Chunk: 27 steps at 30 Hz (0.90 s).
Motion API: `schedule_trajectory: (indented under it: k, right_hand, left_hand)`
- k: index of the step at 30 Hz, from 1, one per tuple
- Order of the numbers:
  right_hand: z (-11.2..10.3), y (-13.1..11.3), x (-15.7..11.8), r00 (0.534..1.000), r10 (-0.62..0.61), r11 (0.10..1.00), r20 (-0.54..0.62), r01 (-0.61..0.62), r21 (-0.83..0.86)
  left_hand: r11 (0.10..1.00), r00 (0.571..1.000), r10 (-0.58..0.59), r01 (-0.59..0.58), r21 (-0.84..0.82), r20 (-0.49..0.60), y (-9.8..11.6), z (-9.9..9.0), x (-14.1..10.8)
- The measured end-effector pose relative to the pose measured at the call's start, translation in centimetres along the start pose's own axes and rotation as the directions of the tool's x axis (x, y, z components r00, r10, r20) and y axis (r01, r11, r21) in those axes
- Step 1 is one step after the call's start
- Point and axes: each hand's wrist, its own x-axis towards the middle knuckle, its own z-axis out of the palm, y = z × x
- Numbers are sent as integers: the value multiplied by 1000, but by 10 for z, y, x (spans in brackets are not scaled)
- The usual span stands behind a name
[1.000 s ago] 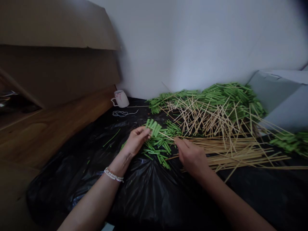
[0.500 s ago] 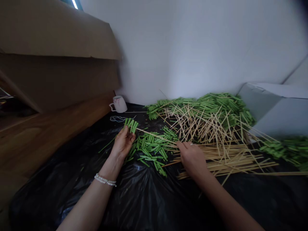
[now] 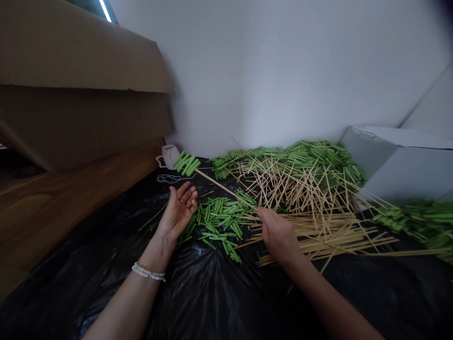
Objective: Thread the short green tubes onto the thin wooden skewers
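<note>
Skewer (image 3: pixel 226 189) in my right hand (image 3: pixel 278 233): I see the fingers pinched closed on its near end, and the stick runs up toward 10 o'clock, off the sheet, ending in a bunch of green pieces (image 3: pixel 187 163) threaded on its far tip. That bunch hangs in the air at about 11 o'clock from my left hand (image 3: pixel 179 212), just in front of a white cup (image 3: pixel 169 155) that stands at the wall.

My left hand lies palm up with the fingers spread and loose, holding nothing; it is just below the threaded bunch without touching it. A bead bracelet (image 3: pixel 147 272) sits on that wrist. Right beside the left hand, at its 3 o'clock, lies a small heap of loose green pieces (image 3: pixel 219 222) on the black plastic sheet (image 3: pixel 212 293), between my two hands.

At 1 o'clock from the right hand I see a spread of bare sticks (image 3: pixel 318 222), crossing each other, with a larger green pile (image 3: pixel 304 156) behind them against the wall. More green pieces (image 3: pixel 417 219) lie at the far 3 o'clock edge. A grey box (image 3: pixel 399 160) stands at 2 o'clock, a cardboard box (image 3: pixel 81 99) at 10 o'clock on wood flooring (image 3: pixel 71 198). A bit of string (image 3: pixel 170 178) lies near the cup.
</note>
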Motion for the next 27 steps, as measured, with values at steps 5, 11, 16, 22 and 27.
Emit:
schedule_trajectory:
  k: [5,11,16,22,27]
  right_hand:
    - [-5,9,10,917,399,781,33,-358,512]
    - [-3,28,20,736,593,376,326,-611,696]
    - [1,30,21,708,616,310,346,-621,719]
    - [2,27,20,690,653,280,313,-603,747]
    - [7,20,17,686,604,219,406,-633,743]
  left_hand:
    - [989,988,-148,149,-13,40,-6,-1,-3]
    - [974,974,-221,223,-31,54,-8,-3,-2]
    - [967,966,-249,251,-31,70,-10,-3,-2]
    - [963,961,-263,267,-38,87,-11,-2,-4]
    - [961,959,-272,276,-35,84,-11,0,-5]
